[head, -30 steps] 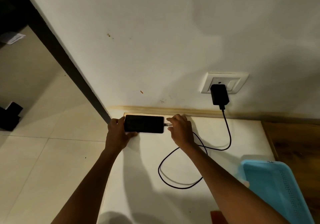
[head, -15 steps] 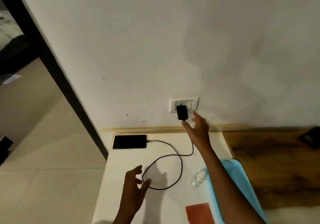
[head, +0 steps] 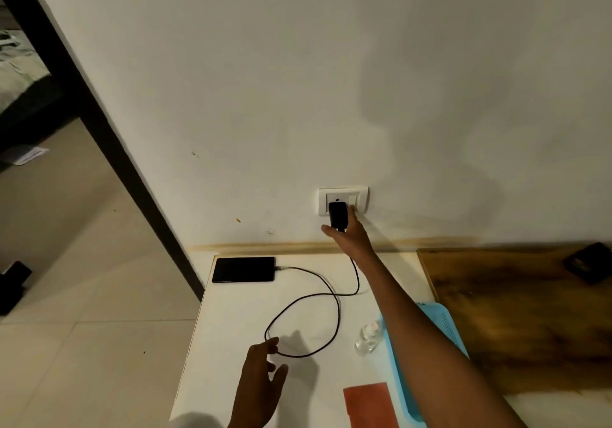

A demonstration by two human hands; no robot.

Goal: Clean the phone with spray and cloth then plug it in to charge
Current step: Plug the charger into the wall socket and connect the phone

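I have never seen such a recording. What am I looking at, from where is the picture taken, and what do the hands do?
A person wears a camera on the head, looking down at a white table. There is no machine. The right hand reaches to the black charger in the wall socket, near its switch. The left hand hovers open, holding nothing. A phone lies flat with the cable plugged in. Nearby are a small clear bottle, a red cloth and a blue tray.

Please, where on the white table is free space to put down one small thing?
Bare patches on the white table: inside the black cable loop, and left of it, below the black phone. Crowded right: clear small bottle, blue tray, red cloth.
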